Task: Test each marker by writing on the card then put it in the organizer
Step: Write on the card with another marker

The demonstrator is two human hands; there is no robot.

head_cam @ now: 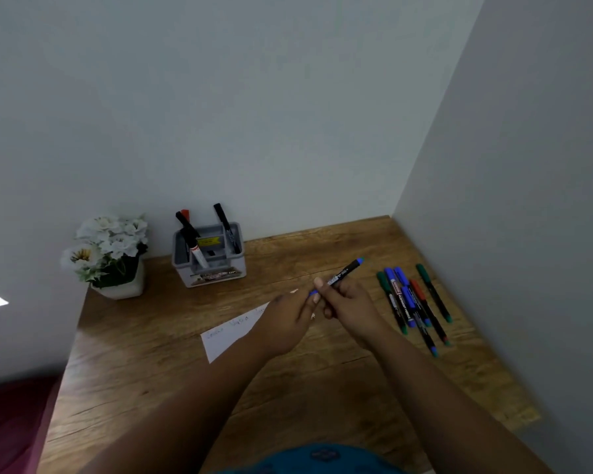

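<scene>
Head view, the only one: you hold a blue marker [343, 272] above the wooden desk [144, 354], your right hand [348, 304] wrapped around its black barrel, your left hand [290, 318] closed with fingertips pinched at the blue end nearest you, which looks like the cap. Whether the cap is coming off or going on, you cannot tell from this. The card [231, 331] lies flat on the desk, partly under your left hand, with faint writing along it. Taking the card as the landmark: the grey organizer [209, 256] stands beyond it toward the wall, already holding a few markers upright; the flower pot [117, 261] sits beyond and to its left; the loose markers [413, 302], blue, green and red, lie in a fan to its right, near the side wall. Risks, as judgement: a hard pull on the cap could jerk your hands apart and fling cap or marker into the loose markers, rolling them off the desk edge. An uncapped tip drifting low could streak the desk instead of the card. The card is unweighted, so writing without pinning it may slide it. Dropping the marker in carelessly may tip the light organizer.
</scene>
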